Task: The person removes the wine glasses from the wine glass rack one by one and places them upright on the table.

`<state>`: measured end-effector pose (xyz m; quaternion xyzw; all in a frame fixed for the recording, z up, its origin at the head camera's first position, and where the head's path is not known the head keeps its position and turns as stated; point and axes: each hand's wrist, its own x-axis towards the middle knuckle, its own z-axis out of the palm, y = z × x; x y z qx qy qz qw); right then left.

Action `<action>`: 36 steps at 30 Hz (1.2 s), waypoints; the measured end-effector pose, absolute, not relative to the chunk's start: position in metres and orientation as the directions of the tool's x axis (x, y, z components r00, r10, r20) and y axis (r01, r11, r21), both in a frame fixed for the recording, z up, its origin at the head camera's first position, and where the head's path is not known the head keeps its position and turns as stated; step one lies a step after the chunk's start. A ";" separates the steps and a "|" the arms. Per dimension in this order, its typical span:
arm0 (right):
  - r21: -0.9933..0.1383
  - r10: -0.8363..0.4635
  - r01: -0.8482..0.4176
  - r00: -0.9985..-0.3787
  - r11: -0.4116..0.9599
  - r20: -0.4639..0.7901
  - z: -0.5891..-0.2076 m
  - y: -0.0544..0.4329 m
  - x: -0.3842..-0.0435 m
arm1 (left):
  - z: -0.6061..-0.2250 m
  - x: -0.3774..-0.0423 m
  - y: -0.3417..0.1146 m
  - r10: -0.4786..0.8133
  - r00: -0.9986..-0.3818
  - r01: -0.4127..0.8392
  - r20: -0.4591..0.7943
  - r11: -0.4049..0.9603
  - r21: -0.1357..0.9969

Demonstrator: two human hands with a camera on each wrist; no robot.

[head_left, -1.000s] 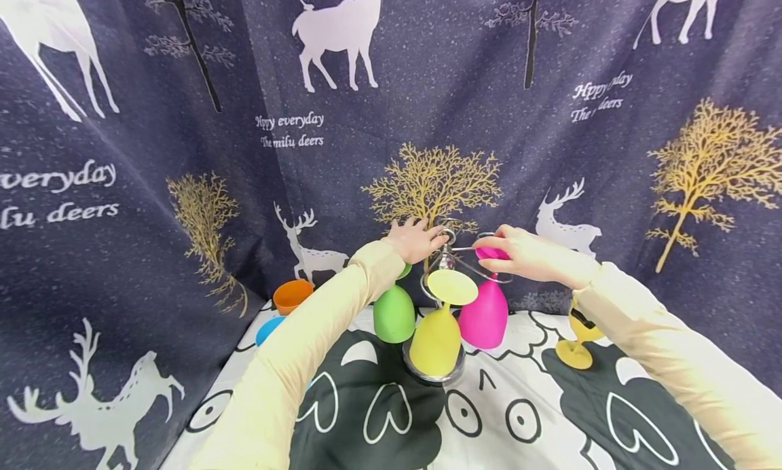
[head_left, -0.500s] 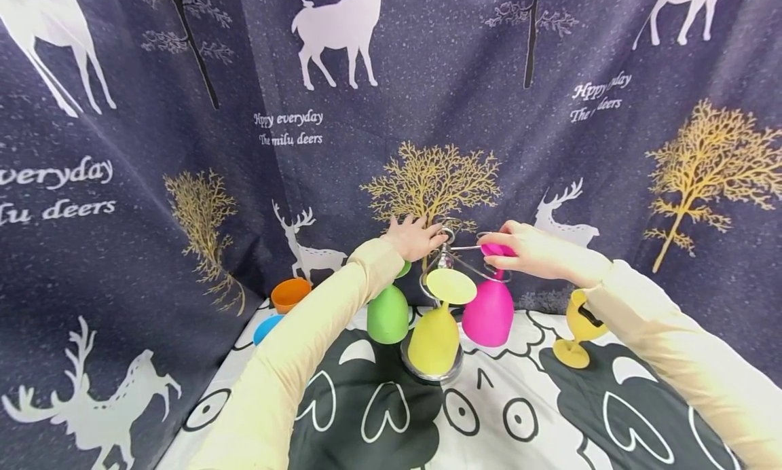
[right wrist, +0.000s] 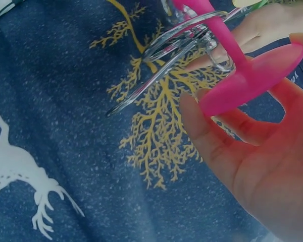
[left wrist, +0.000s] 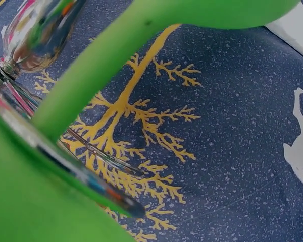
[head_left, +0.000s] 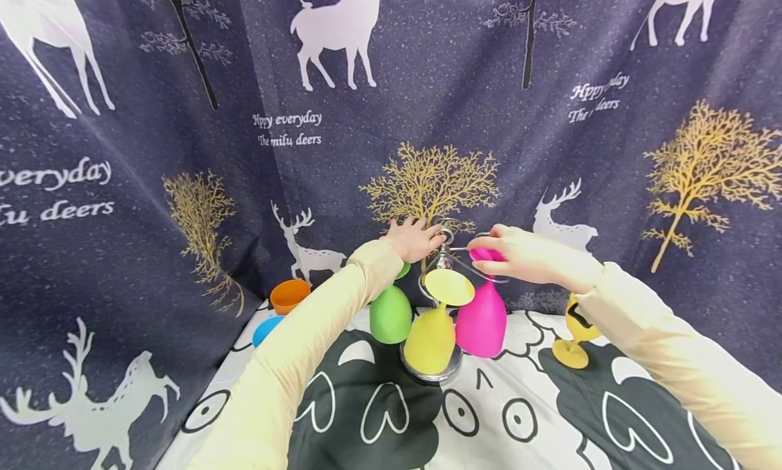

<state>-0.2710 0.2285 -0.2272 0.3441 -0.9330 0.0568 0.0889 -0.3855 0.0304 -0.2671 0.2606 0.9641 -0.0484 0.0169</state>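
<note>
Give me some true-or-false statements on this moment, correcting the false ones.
1. The right hand holds the pink goblet by its foot. True.
2. The yellow goblet and green goblet both have their bowls pointing down. True.
3. The left hand grips the green goblet's bowl. False: the left hand spreads its fingers near the top of the metal rack.
4. The golden goblet lies on its side. False: the golden goblet stands on its foot on the cloth.
5. In the head view, the orange cup and blue cup are left of the metal rack. True.
</note>
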 end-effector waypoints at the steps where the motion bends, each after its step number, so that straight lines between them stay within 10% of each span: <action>1: -0.038 -0.634 -0.654 -0.744 0.755 0.209 -0.228 0.227 -0.273 | -0.268 -0.385 0.031 0.501 -0.864 0.504 -0.056 0.859 -0.090; 36: -0.054 -0.542 -0.568 -0.806 0.821 0.239 -0.232 0.243 -0.310 | -0.272 -0.394 0.027 0.492 -0.869 0.495 -0.058 0.868 -0.036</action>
